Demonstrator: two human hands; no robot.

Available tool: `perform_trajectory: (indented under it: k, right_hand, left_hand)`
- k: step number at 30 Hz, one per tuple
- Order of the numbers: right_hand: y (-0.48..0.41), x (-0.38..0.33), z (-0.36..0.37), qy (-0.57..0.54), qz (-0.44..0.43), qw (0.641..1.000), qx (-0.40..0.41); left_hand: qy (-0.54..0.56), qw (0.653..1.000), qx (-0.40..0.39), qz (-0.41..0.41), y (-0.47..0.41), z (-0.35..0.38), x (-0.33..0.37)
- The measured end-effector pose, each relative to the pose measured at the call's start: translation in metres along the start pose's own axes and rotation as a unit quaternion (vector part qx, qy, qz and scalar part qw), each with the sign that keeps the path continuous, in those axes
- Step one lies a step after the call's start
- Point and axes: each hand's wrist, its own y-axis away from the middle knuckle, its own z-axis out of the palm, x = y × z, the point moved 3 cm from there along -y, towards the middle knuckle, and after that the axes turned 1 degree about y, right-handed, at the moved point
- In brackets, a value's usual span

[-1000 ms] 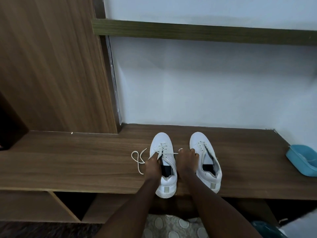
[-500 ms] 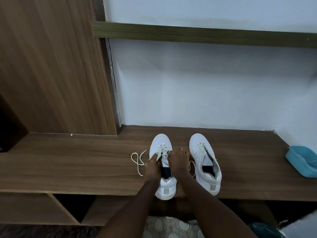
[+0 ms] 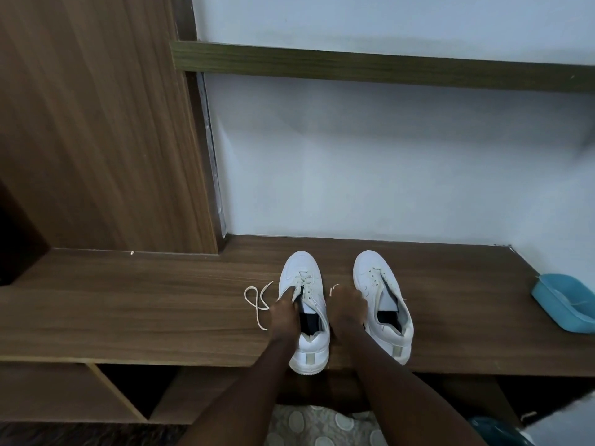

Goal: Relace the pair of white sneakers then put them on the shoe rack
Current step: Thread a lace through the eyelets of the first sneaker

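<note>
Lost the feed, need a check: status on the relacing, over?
Left hand on left sneaker at eyelets, grip unclear. Right hand pinches a lace end. Other end loose on bench, left side. Blue tub far right, not in the way.

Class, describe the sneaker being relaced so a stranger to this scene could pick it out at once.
Find the wooden bench under the white wall, where two white sneakers stand side by side. It is the left sneaker, gripped by the left hand; unlike the right sneaker, it has a loose lace looping onto the wood beside it.
</note>
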Motion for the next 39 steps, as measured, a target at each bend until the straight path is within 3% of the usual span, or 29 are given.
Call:
perform_trajectory:
  k: [8,20,31,39]
  right_hand:
    - [-0.003,-0.038,0.003,-0.069,-0.169,0.983,0.006]
    - [-0.006,-0.050,0.002,-0.063,-0.132,0.989,-0.015]
    - [-0.005,-0.057,0.002,0.005,-0.159,0.987,0.005]
    - [-0.006,-0.052,0.008,-0.050,-0.146,0.988,0.002]
  left_hand:
    - [0.057,0.998,0.000,-0.011,0.000,0.001,0.000]
    - [-0.075,0.995,-0.005,-0.066,-0.012,0.006,-0.011]
    - [-0.084,0.994,-0.003,-0.071,-0.014,0.007,-0.013]
    - [-0.109,0.993,-0.013,-0.051,-0.014,0.008,-0.013]
